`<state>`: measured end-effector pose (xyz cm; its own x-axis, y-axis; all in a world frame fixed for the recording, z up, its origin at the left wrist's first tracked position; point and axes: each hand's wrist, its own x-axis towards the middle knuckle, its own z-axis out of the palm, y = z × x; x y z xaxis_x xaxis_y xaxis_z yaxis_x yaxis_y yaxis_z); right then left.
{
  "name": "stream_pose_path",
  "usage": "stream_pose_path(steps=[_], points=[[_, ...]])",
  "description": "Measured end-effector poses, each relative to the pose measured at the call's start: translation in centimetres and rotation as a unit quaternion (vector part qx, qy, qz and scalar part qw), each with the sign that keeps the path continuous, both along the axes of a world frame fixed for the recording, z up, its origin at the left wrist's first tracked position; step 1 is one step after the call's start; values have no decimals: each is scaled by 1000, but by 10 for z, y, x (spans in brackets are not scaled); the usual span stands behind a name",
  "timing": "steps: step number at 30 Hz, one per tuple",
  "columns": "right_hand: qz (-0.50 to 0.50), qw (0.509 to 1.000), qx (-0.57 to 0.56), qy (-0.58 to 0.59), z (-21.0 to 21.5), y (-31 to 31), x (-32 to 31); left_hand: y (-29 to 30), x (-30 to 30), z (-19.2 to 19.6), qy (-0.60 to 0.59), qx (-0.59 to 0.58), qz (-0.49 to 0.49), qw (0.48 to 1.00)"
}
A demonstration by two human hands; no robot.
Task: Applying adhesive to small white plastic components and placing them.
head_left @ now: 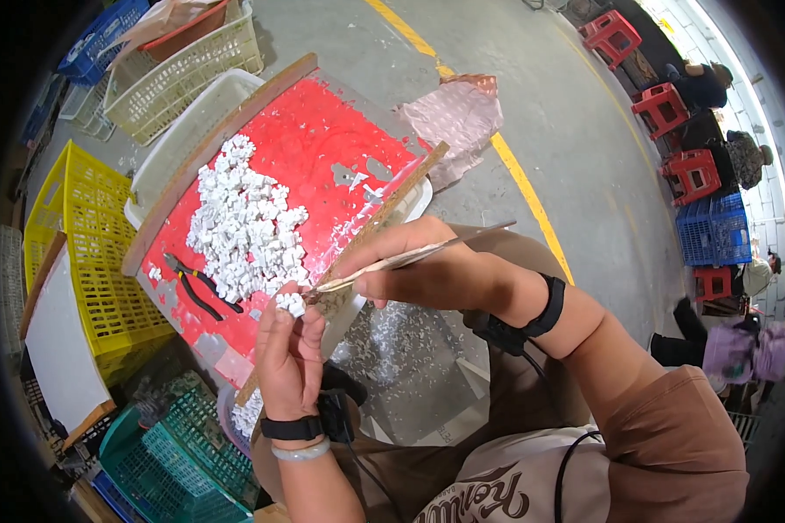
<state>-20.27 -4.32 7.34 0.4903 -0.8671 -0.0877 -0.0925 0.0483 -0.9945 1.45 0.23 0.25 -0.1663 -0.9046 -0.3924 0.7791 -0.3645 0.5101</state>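
Nearest, green mesh basket (170,444) at near left, contents unclear. Left hand (290,353) pinches a small white chunky piece (291,302); right hand (419,272) is clamped on a thin metal blade (410,257), tip touching the piece. Beyond, red board (323,148) carries a white pieces heap (246,227) and black pliers (202,288). Yellow crate (92,253) left, cream basket (183,74) far.

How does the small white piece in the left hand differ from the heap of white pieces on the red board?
The small white piece is single and pinched between the left hand fingertips, off the board; the heap of white pieces lies loose on the red board. The thin tool in the right hand meets the held piece; nothing touches the heap. Both look like the same white, blocky material.
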Motion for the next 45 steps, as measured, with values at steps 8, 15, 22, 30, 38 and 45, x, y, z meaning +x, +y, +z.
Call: stream_pose_path(steps=[8,15,22,30,38,45], points=[[-12,993,-115,12,-11,6,4,1,-4,6,-84,21,18,996],[27,958,-235,159,-20,-5,-1,4,0,7,-126,-1,29,992],[-38,949,-306,66,-52,-5,35,5,-8,-1,-133,-16,-19,991],[-11,958,-262,119,-47,1,39,6,-11,2,-150,-6,-9,989],[-54,963,-179,195,-49,-9,35,4,-5,7,-94,-13,-7,995],[222,938,102,245,-25,-13,1,5,14,10,-85,19,34,996]])
